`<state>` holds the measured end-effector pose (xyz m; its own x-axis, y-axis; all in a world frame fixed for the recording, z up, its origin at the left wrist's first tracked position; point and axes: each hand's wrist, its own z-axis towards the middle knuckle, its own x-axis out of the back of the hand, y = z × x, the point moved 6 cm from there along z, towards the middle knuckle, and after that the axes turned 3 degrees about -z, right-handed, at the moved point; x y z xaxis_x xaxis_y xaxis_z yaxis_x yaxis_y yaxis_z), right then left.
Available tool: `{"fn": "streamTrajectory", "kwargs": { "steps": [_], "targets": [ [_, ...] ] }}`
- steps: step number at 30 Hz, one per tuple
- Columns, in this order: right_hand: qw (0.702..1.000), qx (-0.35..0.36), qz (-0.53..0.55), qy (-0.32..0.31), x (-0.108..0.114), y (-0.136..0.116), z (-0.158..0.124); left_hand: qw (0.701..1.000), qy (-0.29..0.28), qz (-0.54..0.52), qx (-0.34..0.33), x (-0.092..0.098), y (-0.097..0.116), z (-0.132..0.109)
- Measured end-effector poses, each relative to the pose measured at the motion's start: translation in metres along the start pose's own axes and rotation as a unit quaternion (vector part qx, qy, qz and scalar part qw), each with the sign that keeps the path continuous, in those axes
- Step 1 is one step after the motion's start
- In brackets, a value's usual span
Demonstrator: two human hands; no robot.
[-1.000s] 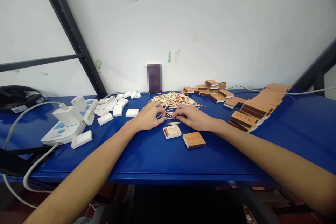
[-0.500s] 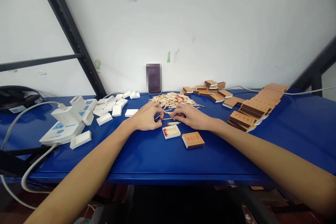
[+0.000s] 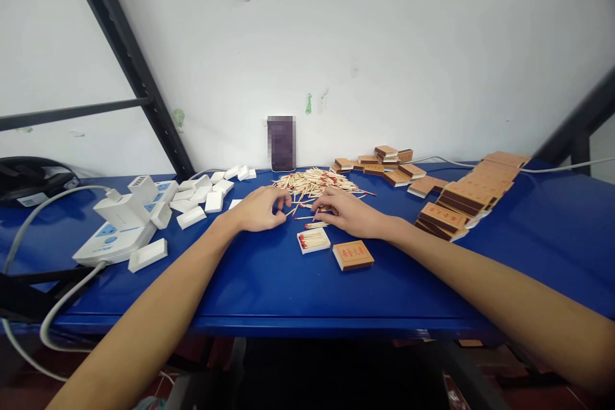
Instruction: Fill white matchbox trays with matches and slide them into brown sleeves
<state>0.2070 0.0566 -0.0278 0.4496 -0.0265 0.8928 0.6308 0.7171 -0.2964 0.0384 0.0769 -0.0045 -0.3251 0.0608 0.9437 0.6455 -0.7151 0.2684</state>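
My left hand hovers at the left of the loose matches, thumb and fingers apart, with nothing visible between them. My right hand has its fingers curled, and its thumb and fingertips meet the end of a match lying sideways. A few matches lie together just below the right fingertips. In front of them is a white matchbox tray partly filled with red-headed matches. A brown matchbox rests at its right. Behind both hands spreads a large pile of matches.
White matchbox trays lie scattered at left, beside a power strip with plugs and cables. Brown matchboxes are stacked at right, others at the back. A phone-like object leans against the wall.
My left hand has moved slightly left and its thumb and fingers have spread, away from the match. My right hand has shifted only slightly, fingers a little looser.
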Motion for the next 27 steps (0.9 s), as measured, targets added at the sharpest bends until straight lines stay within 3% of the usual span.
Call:
{"fn": "streamTrajectory", "kwargs": {
  "steps": [6,14,19,23,27],
  "targets": [
    [1.000,-0.003,0.003,-0.001,0.000,0.000,-0.001,0.998,-0.013,-0.048,0.039,0.003,-0.019,-0.001],
    [0.999,-0.020,0.030,0.002,0.004,-0.007,0.002,0.999,0.021,-0.024,0.035,-0.005,-0.004,0.002],
    [0.994,-0.067,0.022,0.083,0.031,0.004,0.001,0.998,0.024,-0.035,0.042,-0.011,-0.005,0.005],
    [0.997,-0.028,-0.073,0.021,0.035,0.012,-0.001,0.997,0.018,-0.070,0.038,-0.012,-0.007,0.005],
    [0.996,-0.004,-0.085,-0.037,0.032,0.014,-0.004,0.997,0.020,-0.077,0.026,-0.011,-0.003,0.005]
  ]
}}
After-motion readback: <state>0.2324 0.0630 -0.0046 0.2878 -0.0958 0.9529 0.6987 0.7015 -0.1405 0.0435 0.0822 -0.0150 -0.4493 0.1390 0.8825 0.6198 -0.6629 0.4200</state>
